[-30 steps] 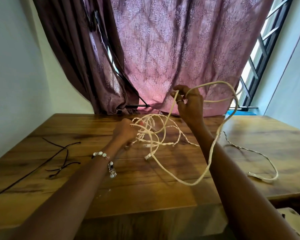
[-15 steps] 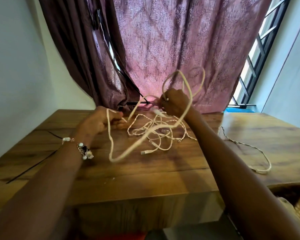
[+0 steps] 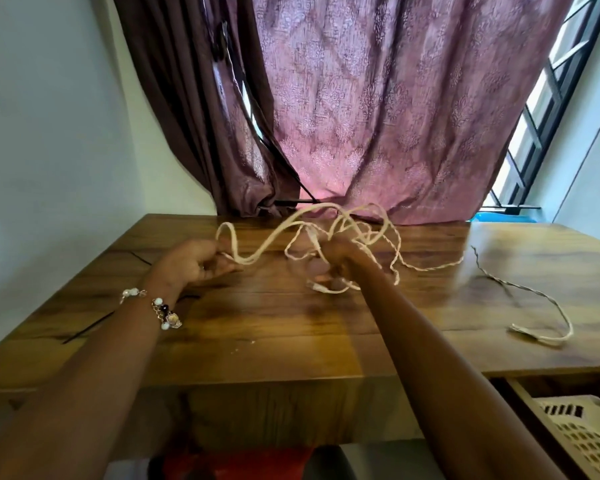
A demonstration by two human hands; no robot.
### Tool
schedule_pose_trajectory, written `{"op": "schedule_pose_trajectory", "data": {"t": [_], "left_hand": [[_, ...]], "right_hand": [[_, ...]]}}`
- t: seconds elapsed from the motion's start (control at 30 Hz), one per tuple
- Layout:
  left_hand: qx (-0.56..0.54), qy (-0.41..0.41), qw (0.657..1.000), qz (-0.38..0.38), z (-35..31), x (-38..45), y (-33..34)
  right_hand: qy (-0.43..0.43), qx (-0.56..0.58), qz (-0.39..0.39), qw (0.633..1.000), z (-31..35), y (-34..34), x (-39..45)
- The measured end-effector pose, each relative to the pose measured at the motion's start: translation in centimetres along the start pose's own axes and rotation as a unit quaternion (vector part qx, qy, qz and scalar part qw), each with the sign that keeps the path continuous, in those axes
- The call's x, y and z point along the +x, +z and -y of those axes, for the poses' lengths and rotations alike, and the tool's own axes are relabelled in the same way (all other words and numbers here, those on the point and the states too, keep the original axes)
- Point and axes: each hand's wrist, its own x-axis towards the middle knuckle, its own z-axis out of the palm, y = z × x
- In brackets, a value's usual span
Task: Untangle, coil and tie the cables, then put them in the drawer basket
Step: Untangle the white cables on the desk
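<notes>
cream-coloured cables [image 3: 340, 237] sit in a loose knot over the far middle of the wooden table [image 3: 291, 327], and the head view is the only 1 there is.

the right hand [image 3: 340, 258] is clenched on the tangle itself, its fingers buried among the crossing loops, so which strand it actually holds cannot be made out. the left hand [image 3: 194, 261] has its fingers curled round a smooth doubled run of cable that arches up out of its grip and then runs right toward the knot. so the free length lies to the left of the tangle, its long axis running roughly left to right between the 2 hands, slack and wavy rather than taut.

a thinner twisted cable [image 3: 520, 292] trails off the knot to the right, across the table, and ends in a small loop near the front right edge, well apart from both hands; the right hand is the nearer to it.

judging from this, untangling is under way and no coil or tie exists yet. drawing the left-hand strand further left, away from the knot, looks like the way it would pull clear.

the drawer basket [image 3: 582, 441] shows at the lower right, below the table edge, with no cable in the part seen.
</notes>
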Motion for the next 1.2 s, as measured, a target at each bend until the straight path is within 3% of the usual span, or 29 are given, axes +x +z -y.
{"op": "schedule_pose_trajectory", "data": {"t": [0.3,0.5,0.6,0.67,0.8,0.93,1.0,1.07,1.2], "left_hand": [[-0.084,-0.027,0.993,0.076,-0.1,-3.4,6.7],[-0.122,-0.023,0.99,0.069,0.3,-2.5,7.5],[-0.253,0.035,0.963,0.088,-0.3,-1.9,6.8],[-0.324,0.073,0.936,0.115,-0.8,-2.5,6.2],[-0.192,0.114,0.967,0.126,-0.8,-2.5,5.6],[-0.182,0.132,0.968,0.115,-0.2,-2.1,5.7],[-0.144,0.153,0.974,0.089,0.2,-2.1,6.3],[-0.037,0.194,0.979,0.055,0.7,-2.3,7.1],[0.129,0.212,0.964,0.097,2.1,-3.5,9.2]], "right_hand": [[-0.024,-0.27,-0.182,0.945,1.5,-4.9,-0.3],[-0.038,-0.331,-0.209,0.92,3.7,-3.2,0.4],[-0.049,-0.353,-0.204,0.912,4.5,-2.2,0.5],[-0.065,-0.322,-0.179,0.928,4.4,-1.3,1.1],[-0.072,-0.115,-0.091,0.987,3.5,0.0,1.4],[-0.08,0.002,-0.038,0.996,2.4,-0.8,-0.1],[-0.09,0.015,-0.053,0.994,2.1,-1.5,-0.7],[-0.097,0.009,-0.103,0.99,2.1,-2.0,-0.7],[-0.095,0.039,-0.141,0.985,1.7,-2.3,-0.4]]}}
